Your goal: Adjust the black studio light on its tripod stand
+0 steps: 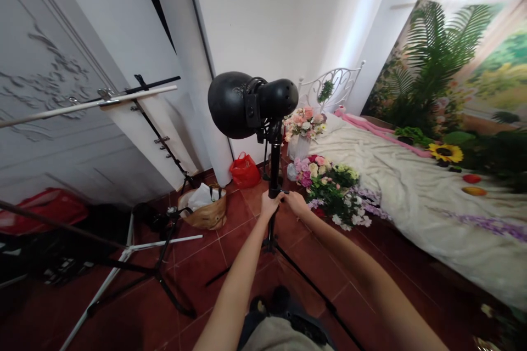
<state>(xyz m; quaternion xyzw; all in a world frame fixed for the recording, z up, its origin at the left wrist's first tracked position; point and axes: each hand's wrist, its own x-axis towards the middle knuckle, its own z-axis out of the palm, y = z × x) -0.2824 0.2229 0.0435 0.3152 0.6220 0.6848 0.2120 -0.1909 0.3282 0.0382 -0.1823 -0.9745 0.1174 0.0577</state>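
1. Room: I viewed, through the head camera, a red tiled floor (239,238) below the fingers and a white wall (263,16) beyond them.
2. Main unit: The black light stand (275,170) stood directly at the fingers of both hands. Its column rose above them and its spread legs lay below them.
3. Lamp: The black lamp head (233,107) sat on top of the column, above the fingers, with its wide end turned to the left.
4. Left hand: I saw the left hand (269,205) wrapped around the column, fingers closed on it just below the collar.
5. Right hand: The right hand (296,204) met the stand from the right, fingers closed on the collar knob (284,192), just beside the left fingers. The fine finger placement was too small to read.
6. Right of the fingers: Mixed artificial flowers (319,173) lay near the right hand. Farther out was a bed (403,181) with a cream cover, a sunflower (445,152) and a pink cloth (379,130) on it.
7. Left of the fingers: A red bag (246,171) sat beyond the left hand; a tan bag (209,216) stood farther left. A white stand (123,256) was well apart from the fingers.
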